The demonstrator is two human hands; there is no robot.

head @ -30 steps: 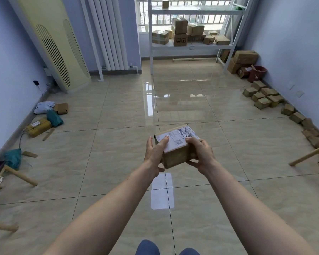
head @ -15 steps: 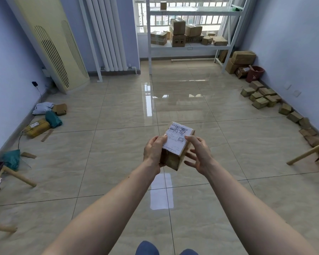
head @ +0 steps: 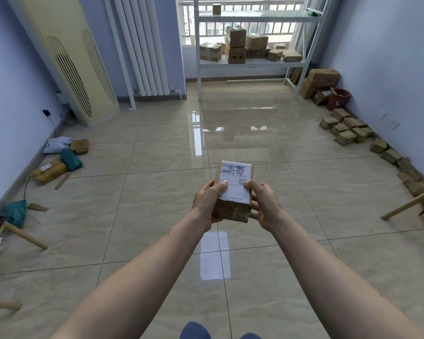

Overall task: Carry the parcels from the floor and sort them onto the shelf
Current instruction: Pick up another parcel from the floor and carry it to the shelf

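A small brown cardboard parcel (head: 234, 182) with a white shipping label on top is held out in front of me, lengthwise, label up. My left hand (head: 205, 199) grips its left side, thumb on the label. My right hand (head: 263, 203) grips its right side the same way. The white metal shelf (head: 251, 63) stands at the far end of the room by the window, with several cardboard boxes (head: 235, 46) on its lower board and one small box (head: 216, 9) on the upper board.
Small brown parcels (head: 345, 129) line the right wall, with bigger boxes (head: 322, 78) and a red bucket (head: 338, 99) near the shelf. Soft bagged parcels (head: 59, 157) lie by the left wall. Wooden stool legs (head: 26, 234) stick out at both sides. The tiled floor (head: 157, 148) runs to the shelf.
The parcel has been turned in my hands from crosswise to lengthwise with the label facing me. Both hands have closed on its sides, and the shelf looks slightly nearer.
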